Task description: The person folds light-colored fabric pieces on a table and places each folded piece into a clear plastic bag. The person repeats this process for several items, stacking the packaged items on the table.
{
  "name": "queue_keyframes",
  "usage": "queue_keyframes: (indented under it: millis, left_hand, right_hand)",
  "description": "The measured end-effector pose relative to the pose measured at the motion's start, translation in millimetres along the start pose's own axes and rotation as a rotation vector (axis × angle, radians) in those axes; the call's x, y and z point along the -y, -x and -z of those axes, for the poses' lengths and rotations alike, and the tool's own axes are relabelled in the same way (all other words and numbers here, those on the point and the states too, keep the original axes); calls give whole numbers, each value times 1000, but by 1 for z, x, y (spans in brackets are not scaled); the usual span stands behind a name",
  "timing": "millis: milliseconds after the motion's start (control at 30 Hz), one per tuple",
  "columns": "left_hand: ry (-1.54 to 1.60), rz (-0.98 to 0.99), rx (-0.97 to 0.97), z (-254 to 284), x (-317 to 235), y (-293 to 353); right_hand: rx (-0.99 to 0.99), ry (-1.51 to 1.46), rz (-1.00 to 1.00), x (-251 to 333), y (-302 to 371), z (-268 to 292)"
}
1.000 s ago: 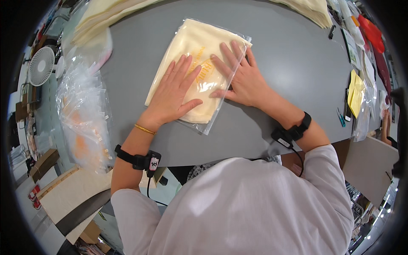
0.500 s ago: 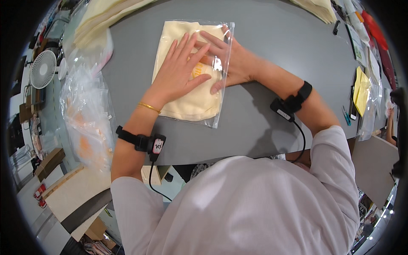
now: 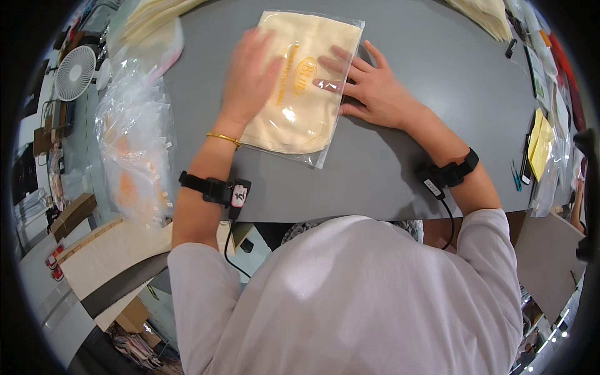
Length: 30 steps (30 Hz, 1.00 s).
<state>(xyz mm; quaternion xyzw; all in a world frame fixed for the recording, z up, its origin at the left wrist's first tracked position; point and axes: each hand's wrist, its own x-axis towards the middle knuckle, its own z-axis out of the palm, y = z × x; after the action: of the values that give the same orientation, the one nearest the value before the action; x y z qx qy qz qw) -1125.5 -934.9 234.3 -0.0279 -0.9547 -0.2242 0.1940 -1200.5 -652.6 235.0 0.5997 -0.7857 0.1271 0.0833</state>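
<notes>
A clear plastic zip bag (image 3: 317, 157) lies flat on the grey table, holding a folded cream cloth (image 3: 297, 128) with yellow-orange print in its middle. My left hand (image 3: 247, 75), blurred by motion, is over the bag's left side, its fingers stretched out. From the right, my right hand (image 3: 378, 90) reaches across the bag's right edge with its fingers spread. Several of those fingertips look to be under the clear film, over the cloth. Neither hand grips anything.
Stacked cream cloths (image 3: 153, 19) lie at the far left, more (image 3: 487, 19) at the far right. A pile of clear bags (image 3: 134, 156) sits at the left edge. On the right are yellow paper (image 3: 540, 144), small teal snips (image 3: 516, 176) and a black marker (image 3: 511, 49).
My left hand has moved off the bag's middle toward its left side, uncovering the print. My right hand has drawn back to the right, fingers less deep over the cloth.
</notes>
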Motion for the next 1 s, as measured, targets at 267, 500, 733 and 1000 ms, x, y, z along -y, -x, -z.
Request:
queue_keyframes:
  millis: [267, 500, 733, 1000]
  left_hand:
    - [-58, 482, 76, 21, 32, 15]
    - [-436, 354, -91, 155, 140, 13]
    - [-521, -50, -165, 187, 50, 50]
    - [75, -247, 311, 33, -139, 90]
  right_hand:
    - [130, 36, 55, 26, -8, 18]
    - [314, 135, -275, 103, 65, 51]
    - [-205, -393, -362, 108, 51, 6]
    - [-1002, -1534, -1033, 23, 78, 55]
